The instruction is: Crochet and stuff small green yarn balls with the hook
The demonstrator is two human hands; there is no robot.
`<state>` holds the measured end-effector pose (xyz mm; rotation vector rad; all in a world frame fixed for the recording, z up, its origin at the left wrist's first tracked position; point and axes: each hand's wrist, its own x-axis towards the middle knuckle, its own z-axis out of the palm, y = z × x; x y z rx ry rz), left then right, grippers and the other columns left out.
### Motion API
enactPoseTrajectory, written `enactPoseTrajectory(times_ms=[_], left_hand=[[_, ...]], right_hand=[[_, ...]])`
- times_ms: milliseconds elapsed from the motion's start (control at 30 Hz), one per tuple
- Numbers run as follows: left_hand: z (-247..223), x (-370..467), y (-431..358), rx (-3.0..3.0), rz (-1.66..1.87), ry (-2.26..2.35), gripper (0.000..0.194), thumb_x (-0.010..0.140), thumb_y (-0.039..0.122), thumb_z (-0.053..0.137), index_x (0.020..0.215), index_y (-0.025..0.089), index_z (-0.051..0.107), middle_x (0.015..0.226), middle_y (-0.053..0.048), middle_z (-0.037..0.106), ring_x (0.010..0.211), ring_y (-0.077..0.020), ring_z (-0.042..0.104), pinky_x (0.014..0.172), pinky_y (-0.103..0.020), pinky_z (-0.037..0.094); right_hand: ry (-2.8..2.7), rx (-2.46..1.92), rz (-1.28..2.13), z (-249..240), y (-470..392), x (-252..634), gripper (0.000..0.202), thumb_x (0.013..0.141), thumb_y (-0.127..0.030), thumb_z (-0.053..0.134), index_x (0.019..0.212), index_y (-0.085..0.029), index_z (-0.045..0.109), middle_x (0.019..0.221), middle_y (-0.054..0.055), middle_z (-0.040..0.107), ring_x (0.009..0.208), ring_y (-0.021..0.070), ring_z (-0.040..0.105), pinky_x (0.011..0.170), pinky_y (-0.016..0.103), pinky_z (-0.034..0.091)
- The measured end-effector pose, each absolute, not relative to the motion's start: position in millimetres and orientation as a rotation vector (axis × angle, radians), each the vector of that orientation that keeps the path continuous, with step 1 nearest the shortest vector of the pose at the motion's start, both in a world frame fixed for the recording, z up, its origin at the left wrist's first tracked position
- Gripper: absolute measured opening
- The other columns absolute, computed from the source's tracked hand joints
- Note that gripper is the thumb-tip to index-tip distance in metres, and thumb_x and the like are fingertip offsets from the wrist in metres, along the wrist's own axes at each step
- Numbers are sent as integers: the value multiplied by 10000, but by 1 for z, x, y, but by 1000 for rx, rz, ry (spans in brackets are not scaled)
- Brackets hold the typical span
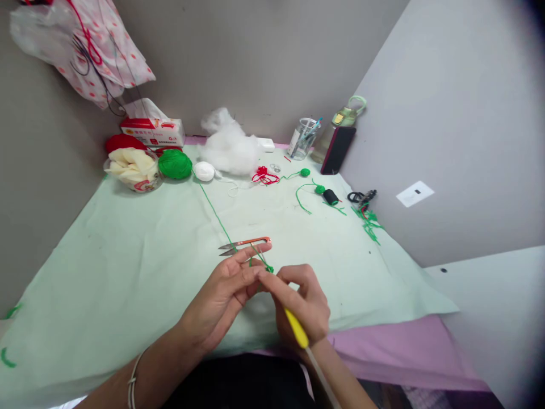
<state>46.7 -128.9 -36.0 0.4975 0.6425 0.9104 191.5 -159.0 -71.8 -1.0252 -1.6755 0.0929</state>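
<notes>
My right hand (303, 304) is closed around a crochet hook with a yellow handle (297, 328). Pinched in the fingertips of my left hand (225, 292) is a small piece of green crochet (269, 268), and the hook's tip meets it there, partly hidden by the fingers. Green yarn (213, 210) runs from the green yarn ball (175, 163) at the back left down to my left hand and over its raised index finger. Just beyond that hand lie orange-handled thread snips (251, 241) on the pale green cloth.
A bowl of cream-coloured pieces (133, 169), a small white yarn ball (204, 171) and white stuffing (230, 147) line the back. A clear cup (304, 139), bottle (334, 133) and phone (338, 150) stand back right. Green yarn scraps (371, 227) lie at the right edge.
</notes>
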Motion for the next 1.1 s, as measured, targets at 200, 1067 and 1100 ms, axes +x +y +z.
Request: enactPoseTrajectory(times_ms=[200, 1067, 1100], left_hand=[[-38, 43, -126, 521, 894, 637, 410, 892, 226, 753, 1293, 162, 698, 1093, -64, 682, 845, -102, 587, 836, -204, 520], [-40, 39, -126, 627, 963, 743, 344, 871, 245, 787, 1213, 236, 752, 1184, -60, 694, 840, -118, 605, 841, -250, 503], [-39, 39, -126, 633, 957, 743, 344, 873, 247, 785, 1215, 234, 753, 1179, -60, 695, 832, -116, 600, 841, -253, 501]], right_hand=[[-1336, -820, 767, -59, -152, 197, 214, 1001, -173, 584, 1060, -264, 769, 873, 39, 661, 829, 179, 627, 707, 328, 517], [-1314, -813, 792, -52, -147, 210, 222, 1022, -227, 527, 1035, -228, 749, 871, 51, 631, 815, 201, 615, 737, 377, 498], [-1284, -785, 842, -52, -147, 211, 223, 1023, -237, 526, 1024, -225, 748, 870, 51, 629, 791, 195, 614, 712, 367, 504]])
